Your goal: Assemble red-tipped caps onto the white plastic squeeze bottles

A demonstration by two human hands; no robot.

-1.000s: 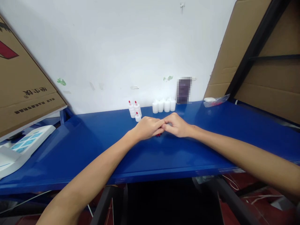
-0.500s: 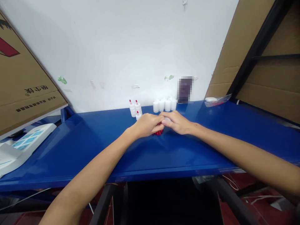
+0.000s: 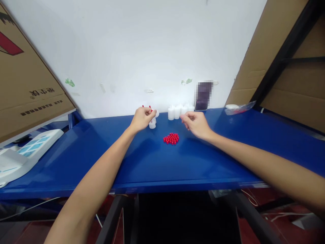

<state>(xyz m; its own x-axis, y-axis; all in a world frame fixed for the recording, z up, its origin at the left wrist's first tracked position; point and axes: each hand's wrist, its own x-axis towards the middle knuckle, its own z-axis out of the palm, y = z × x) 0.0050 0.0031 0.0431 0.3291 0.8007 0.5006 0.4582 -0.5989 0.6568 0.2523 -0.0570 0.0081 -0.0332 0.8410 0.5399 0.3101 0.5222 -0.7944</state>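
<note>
My left hand (image 3: 142,118) is closed in a pinch on a small white squeeze bottle (image 3: 157,113) with a red tip, among the red-tipped bottles by the wall. Part of its body is hidden by my fingers. Just below stands another white bottle (image 3: 152,125). My right hand (image 3: 196,123) hovers in front of the row of white bottles (image 3: 171,113), fingers loosely curled and apart, with nothing visible in them. Between my hands, a cluster of small red caps (image 3: 171,138) lies on the blue table (image 3: 152,162).
A phone (image 3: 203,96), blurred out, leans on the wall behind the white bottles. To its right lies a clear plastic bag (image 3: 240,108) with red bits. A white device with blue panels (image 3: 38,149) sits at left, below a large cardboard box (image 3: 33,78).
My hands were together over the red caps and have parted. The left went back and left to the red-tipped bottles; the right moved right towards the white bottles. The caps are now uncovered.
</note>
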